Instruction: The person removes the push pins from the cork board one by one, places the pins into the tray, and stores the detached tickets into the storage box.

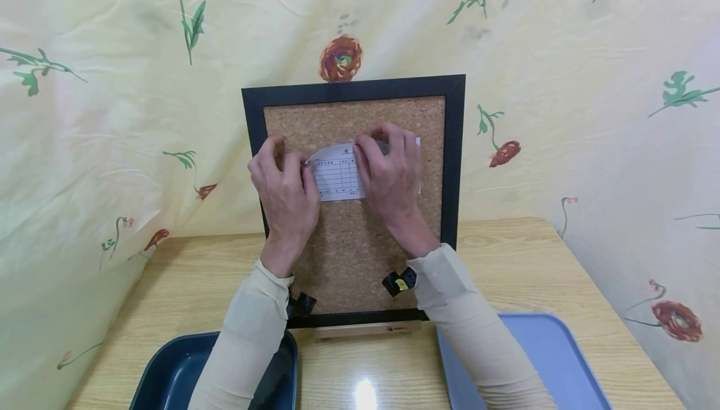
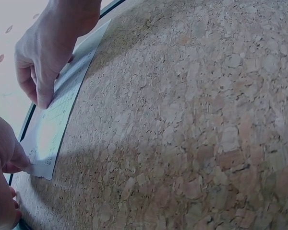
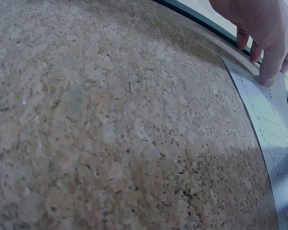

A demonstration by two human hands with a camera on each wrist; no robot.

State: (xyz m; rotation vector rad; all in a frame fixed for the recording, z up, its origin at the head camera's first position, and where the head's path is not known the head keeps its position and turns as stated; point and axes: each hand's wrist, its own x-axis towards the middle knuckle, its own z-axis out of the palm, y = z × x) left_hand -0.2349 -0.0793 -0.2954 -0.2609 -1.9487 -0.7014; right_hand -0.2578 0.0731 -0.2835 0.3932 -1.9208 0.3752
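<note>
Here, both hands flatten a slip (image 1: pixel 337 175) against a corkboard (image 1: pixel 354 254) propped upright at the centre of the frame, on a desk (image 1: pixel 517 260). The left hand (image 1: pixel 287 194) has its fingers curled at the slip's left edge, the grip apparently pinching or pressing that end; the right hand (image 1: pixel 388 175) lies over the slip's right part, fingers bent down onto the paper, pressing rather than clasping. In the left wrist view, a fingertip of the right hand (image 2: pixel 43 98) bears on the slip (image 2: pixel 57 115) while the left thumb holds its lower corner.

To do this well, the paper probably needs even pressure at both ends, kept level and flush with the cork so it does not bow or slide.

The slip is white, small and oblong, printed with a ruled table and some text too small to read. It sits in the board's upper half, well above two black clips (image 1: pixel 398 282) near the lower edge. Two blue trays (image 1: pixel 540 347) lie at the bottom of the frame.
</note>
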